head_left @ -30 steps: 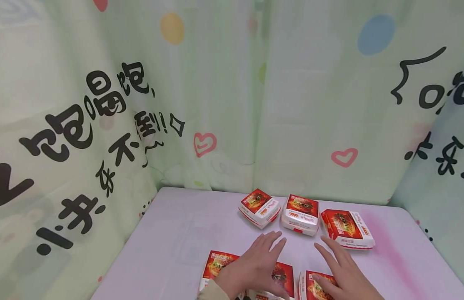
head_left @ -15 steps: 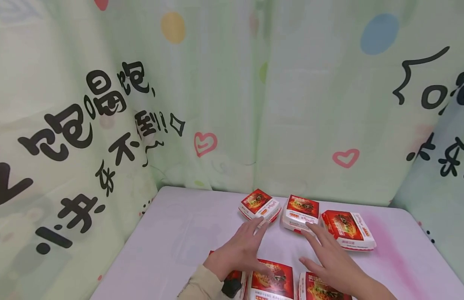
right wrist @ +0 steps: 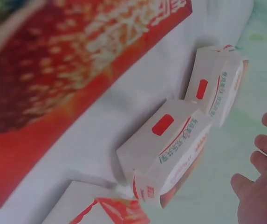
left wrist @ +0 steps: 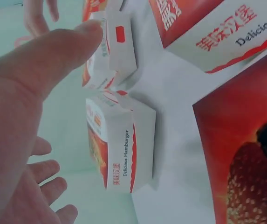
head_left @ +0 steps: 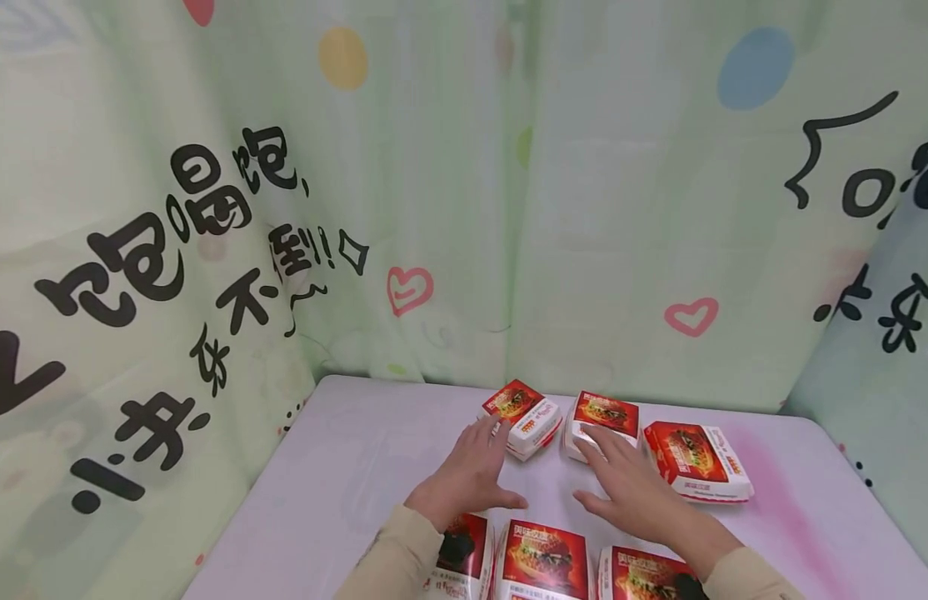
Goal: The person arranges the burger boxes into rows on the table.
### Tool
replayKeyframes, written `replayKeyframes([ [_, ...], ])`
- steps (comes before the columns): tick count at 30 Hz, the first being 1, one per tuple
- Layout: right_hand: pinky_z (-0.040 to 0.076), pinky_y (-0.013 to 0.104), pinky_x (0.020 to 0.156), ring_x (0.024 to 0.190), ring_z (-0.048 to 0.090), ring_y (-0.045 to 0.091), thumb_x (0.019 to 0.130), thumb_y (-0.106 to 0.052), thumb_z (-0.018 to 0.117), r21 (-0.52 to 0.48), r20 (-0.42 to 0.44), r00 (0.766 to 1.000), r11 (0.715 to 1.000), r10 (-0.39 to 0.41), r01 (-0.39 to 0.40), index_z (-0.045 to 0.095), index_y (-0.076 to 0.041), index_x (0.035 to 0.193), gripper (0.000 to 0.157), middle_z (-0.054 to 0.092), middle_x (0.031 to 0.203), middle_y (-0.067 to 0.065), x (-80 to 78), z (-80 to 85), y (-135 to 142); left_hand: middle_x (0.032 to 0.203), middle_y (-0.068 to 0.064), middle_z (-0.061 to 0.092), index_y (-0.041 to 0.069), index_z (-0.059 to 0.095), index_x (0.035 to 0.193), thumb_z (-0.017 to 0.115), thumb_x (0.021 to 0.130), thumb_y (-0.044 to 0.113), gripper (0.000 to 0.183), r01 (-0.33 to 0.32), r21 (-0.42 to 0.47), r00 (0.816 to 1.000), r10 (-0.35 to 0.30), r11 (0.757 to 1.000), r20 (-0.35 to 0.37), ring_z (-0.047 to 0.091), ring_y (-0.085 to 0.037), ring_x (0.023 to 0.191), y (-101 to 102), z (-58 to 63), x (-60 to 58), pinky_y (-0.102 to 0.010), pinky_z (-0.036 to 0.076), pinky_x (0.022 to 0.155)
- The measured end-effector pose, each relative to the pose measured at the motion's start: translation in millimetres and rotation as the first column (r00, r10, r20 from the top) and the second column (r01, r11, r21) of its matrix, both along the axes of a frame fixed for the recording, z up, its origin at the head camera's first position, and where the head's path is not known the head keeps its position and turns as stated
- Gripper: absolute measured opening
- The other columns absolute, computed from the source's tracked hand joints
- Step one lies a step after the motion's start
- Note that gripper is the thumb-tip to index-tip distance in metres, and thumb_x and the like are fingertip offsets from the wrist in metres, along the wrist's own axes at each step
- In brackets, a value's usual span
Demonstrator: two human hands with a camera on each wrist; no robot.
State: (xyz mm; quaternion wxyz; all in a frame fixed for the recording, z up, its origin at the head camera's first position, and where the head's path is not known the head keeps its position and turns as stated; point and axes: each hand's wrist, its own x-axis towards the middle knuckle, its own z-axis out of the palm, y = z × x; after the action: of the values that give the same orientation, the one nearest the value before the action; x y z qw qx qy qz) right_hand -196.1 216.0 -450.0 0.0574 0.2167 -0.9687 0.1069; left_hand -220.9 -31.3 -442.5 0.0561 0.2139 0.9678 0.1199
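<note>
Left grip [head_left: 464, 479] and right grip [head_left: 632, 492] spread, holding nothing, above the smooth surface [head_left: 344, 483]; beyond them stand three squarish, bevelled far card boxes [head_left: 606, 410]; on their wrist side, three flat-topped, glossy near boxes [head_left: 545, 557].

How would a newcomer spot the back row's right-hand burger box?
Find the pale table before the curtain. Three burger boxes line its far edge. Take the rightmost box, the only one of them beside the pink streak.
</note>
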Motion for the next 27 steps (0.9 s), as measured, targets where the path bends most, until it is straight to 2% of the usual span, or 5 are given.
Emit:
replayKeyframes([
  [7, 0.038, 0.060, 0.110, 0.139, 0.040, 0.041, 0.083, -0.037, 0.078, 0.039, -0.012, 0.999, 0.998, 0.045, -0.044, 0.048, -0.002, 0.143, 0.075, 0.044, 0.149, 0.020, -21.6, -1.7, -15.5, 0.158, -0.014, 0.032, 0.003, 0.031, 0.152, 0.081, 0.075, 0.056, 0.106, -0.013, -0.044, 0.998, 0.011, 0.999, -0.058, 0.031, -0.029, 0.146, 0.4, -1.6, -13.4, -0.044, 0.032, 0.120],
  [10, 0.038, 0.058, 0.112, 0.139, 0.040, 0.041, 0.083, -0.034, 0.078, 0.052, -0.027, 0.998, 0.997, 0.057, -0.055, 0.047, 0.000, 0.143, 0.076, 0.044, 0.149, 0.021, -32.4, -4.8, -20.3, 0.155, -0.014, 0.034, 0.003, 0.033, 0.151, 0.081, 0.074, 0.056, 0.105, -0.030, -0.058, 0.998, 0.027, 0.998, -0.065, 0.033, -0.029, 0.144, 4.3, -1.0, -20.0, -0.044, 0.033, 0.119],
  [17, 0.038, 0.056, 0.112, 0.137, 0.042, 0.041, 0.082, -0.026, 0.080, 0.104, -0.079, 0.993, 0.991, 0.092, -0.084, 0.049, 0.003, 0.140, 0.072, 0.047, 0.146, 0.022, -54.3, -9.0, -32.0, 0.155, -0.014, 0.034, 0.004, 0.031, 0.151, 0.082, 0.075, 0.053, 0.104, -0.115, -0.037, 0.993, 0.115, 0.993, -0.008, 0.034, -0.031, 0.143, 14.4, -1.0, -34.9, -0.045, 0.033, 0.119],
  [20, 0.039, 0.054, 0.112, 0.136, 0.044, 0.040, 0.082, -0.025, 0.079, 0.124, -0.093, 0.991, 0.989, 0.093, -0.081, 0.051, 0.003, 0.138, 0.069, 0.049, 0.144, 0.022, -62.7, -11.4, -38.0, 0.153, -0.015, 0.035, 0.004, 0.032, 0.151, 0.082, 0.075, 0.052, 0.103, -0.142, -0.036, 0.990, 0.142, 0.989, -0.009, 0.036, -0.031, 0.141, 16.0, -3.1, -39.6, -0.045, 0.035, 0.117],
  [27, 0.037, 0.055, 0.114, 0.136, 0.044, 0.042, 0.081, -0.023, 0.081, 0.143, -0.059, 0.996, 0.988, 0.070, -0.061, 0.049, 0.006, 0.138, 0.071, 0.049, 0.144, 0.024, -76.0, -20.9, -44.5, 0.151, -0.018, 0.038, 0.005, 0.035, 0.147, 0.082, 0.076, 0.047, 0.095, -0.202, -0.009, 0.979, 0.202, 0.979, -0.007, 0.036, -0.033, 0.140, 23.3, -10.1, -52.2, -0.048, 0.037, 0.116],
])
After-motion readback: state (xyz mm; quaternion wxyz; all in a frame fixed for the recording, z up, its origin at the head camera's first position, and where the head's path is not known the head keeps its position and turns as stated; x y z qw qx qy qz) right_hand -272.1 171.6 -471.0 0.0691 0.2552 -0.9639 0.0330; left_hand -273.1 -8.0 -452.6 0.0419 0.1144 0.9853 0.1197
